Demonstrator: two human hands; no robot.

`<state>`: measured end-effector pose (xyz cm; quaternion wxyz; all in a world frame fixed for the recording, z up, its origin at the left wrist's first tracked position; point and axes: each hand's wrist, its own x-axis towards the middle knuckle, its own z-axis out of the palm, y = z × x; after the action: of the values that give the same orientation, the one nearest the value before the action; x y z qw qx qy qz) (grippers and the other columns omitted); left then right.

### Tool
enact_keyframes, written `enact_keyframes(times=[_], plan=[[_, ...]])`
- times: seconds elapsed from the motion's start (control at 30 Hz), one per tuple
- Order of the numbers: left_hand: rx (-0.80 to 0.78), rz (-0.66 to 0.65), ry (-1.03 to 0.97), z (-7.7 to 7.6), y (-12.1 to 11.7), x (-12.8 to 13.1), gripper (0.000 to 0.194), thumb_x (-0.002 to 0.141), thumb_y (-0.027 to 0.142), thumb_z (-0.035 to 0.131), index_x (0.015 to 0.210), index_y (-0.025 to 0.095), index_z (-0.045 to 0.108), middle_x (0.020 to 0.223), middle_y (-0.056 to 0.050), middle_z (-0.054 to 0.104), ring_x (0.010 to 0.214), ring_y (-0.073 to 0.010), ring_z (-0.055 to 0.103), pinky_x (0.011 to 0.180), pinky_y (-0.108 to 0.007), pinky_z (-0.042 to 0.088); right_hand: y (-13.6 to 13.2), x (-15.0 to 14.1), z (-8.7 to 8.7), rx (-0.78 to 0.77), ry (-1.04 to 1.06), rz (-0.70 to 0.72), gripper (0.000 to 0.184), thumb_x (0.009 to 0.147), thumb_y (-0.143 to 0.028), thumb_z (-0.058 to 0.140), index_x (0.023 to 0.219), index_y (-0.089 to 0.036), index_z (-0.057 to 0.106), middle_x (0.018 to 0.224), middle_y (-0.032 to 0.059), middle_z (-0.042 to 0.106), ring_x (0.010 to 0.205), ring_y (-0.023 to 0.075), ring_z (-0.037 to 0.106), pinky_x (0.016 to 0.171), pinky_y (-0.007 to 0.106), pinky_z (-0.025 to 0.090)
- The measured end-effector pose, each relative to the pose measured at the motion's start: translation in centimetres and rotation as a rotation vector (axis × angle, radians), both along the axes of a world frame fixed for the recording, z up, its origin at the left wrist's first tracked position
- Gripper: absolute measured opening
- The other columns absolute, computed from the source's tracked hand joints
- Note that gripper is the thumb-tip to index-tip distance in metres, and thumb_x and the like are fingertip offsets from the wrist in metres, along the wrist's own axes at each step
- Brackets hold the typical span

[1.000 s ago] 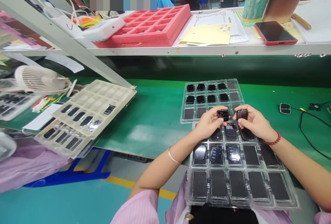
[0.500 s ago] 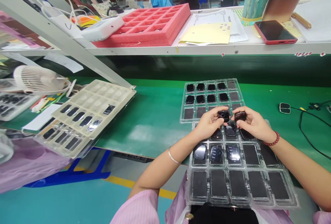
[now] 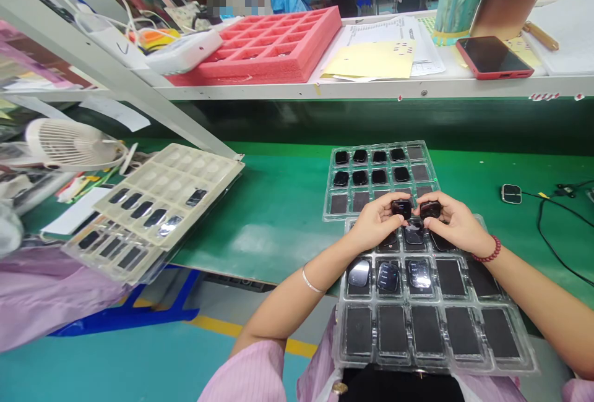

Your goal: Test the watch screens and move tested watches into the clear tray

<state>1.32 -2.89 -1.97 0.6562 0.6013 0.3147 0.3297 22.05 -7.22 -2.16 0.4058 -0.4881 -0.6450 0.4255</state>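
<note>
My left hand pinches a small black watch body by its edges. My right hand pinches a second black watch body right beside it. Both are held just above the far row of a clear plastic tray that rests toward my lap. That tray holds several watch bodies, three of them with lit screens. A second clear tray lies beyond on the green bench, with two rows of black watch bodies.
A tilted stack of beige trays with dark parts sits at left beside a small white fan. The raised shelf carries a pink foam tray, papers and a red phone. A charging puck with cable lies at right.
The two watch bodies have come slightly closer together and dipped a little. At far left a purple sleeve and a tray have shifted.
</note>
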Motion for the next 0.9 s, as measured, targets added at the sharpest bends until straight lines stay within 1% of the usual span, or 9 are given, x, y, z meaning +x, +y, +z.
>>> enact_keyframes(times=[0.07,0.17,0.23,0.33,0.4,0.5,0.63,0.77,0.9], plan=[[-0.005,0.001,0.004,0.12,-0.03,0.01,0.041,0.077,0.013,0.060,0.118,0.018,0.060,0.102,-0.008,0.071,0.078,-0.0165,0.070,0.082,-0.034,0.053,0.00,0.04,-0.03,-0.015,0.001,-0.008,0.029,0.081,-0.022,0.063,0.109,-0.025,0.059,0.097,0.0061,0.073,0.084,0.0247,0.071,0.071,0.039,0.060],[-0.012,0.000,0.004,0.19,-0.05,0.05,0.042,0.077,0.012,0.060,0.119,0.018,0.060,0.103,-0.008,0.071,0.078,-0.0166,0.070,0.084,-0.035,0.053,-0.02,0.09,-0.08,-0.050,0.003,-0.013,0.025,0.084,-0.023,0.060,0.109,-0.024,0.060,0.093,0.0059,0.073,0.069,0.0212,0.069,0.066,0.039,0.059],[-0.010,0.000,0.007,0.19,-0.05,0.07,0.042,0.076,0.012,0.060,0.118,0.017,0.060,0.102,-0.008,0.071,0.079,-0.0169,0.070,0.084,-0.036,0.053,-0.03,0.09,-0.07,-0.044,-0.002,-0.010,0.026,0.083,-0.021,0.060,0.109,-0.024,0.060,0.095,0.0058,0.073,0.072,0.0217,0.069,0.069,0.039,0.059],[0.000,0.004,0.014,0.14,-0.04,0.07,0.042,0.076,0.012,0.060,0.118,0.017,0.060,0.101,-0.008,0.071,0.079,-0.0169,0.070,0.084,-0.035,0.053,-0.03,0.07,-0.07,-0.020,-0.017,-0.002,0.030,0.081,-0.019,0.062,0.110,-0.025,0.059,0.099,0.0059,0.073,0.087,0.0251,0.070,0.075,0.040,0.059],[0.007,0.004,0.018,0.09,-0.02,0.05,0.042,0.076,0.012,0.060,0.118,0.017,0.060,0.100,-0.008,0.071,0.078,-0.0168,0.070,0.083,-0.035,0.054,-0.01,0.12,-0.13,-0.021,-0.017,0.006,0.030,0.081,-0.019,0.062,0.111,-0.025,0.059,0.100,0.0059,0.072,0.090,0.0255,0.070,0.075,0.039,0.058],[0.014,0.005,0.009,-0.03,0.03,0.02,0.038,0.079,0.017,0.061,0.117,0.017,0.060,0.099,-0.008,0.071,0.075,-0.0161,0.069,0.078,-0.033,0.055,0.01,0.28,-0.31,-0.045,0.017,0.018,0.027,0.085,-0.019,0.059,0.111,-0.024,0.059,0.099,0.0062,0.071,0.080,0.0218,0.069,0.071,0.038,0.059],[0.010,0.015,0.005,-0.17,0.13,0.00,0.025,0.083,0.025,0.060,0.106,0.015,0.064,0.096,-0.007,0.070,0.066,-0.0128,0.066,0.066,-0.029,0.056,0.02,0.43,-0.43,-0.092,0.056,0.020,0.021,0.090,-0.023,0.053,0.109,-0.021,0.061,0.092,0.0058,0.069,0.066,0.0173,0.066,0.065,0.035,0.059],[0.013,0.014,-0.012,-0.17,0.17,-0.03,0.028,0.079,0.022,0.064,0.107,0.015,0.063,0.096,-0.007,0.069,0.068,-0.0125,0.066,0.068,-0.028,0.056,-0.02,0.37,-0.30,-0.068,0.059,0.040,0.025,0.085,-0.018,0.057,0.110,-0.021,0.061,0.097,0.0058,0.070,0.071,0.0175,0.068,0.070,0.035,0.059],[0.004,0.009,-0.003,-0.21,0.15,-0.02,0.024,0.081,0.023,0.061,0.103,0.014,0.064,0.095,-0.006,0.069,0.065,-0.0112,0.064,0.066,-0.027,0.056,-0.02,0.40,-0.29,-0.087,0.041,0.045,0.022,0.088,-0.021,0.054,0.109,-0.020,0.061,0.094,0.0063,0.070,0.068,0.0171,0.067,0.067,0.035,0.059]])
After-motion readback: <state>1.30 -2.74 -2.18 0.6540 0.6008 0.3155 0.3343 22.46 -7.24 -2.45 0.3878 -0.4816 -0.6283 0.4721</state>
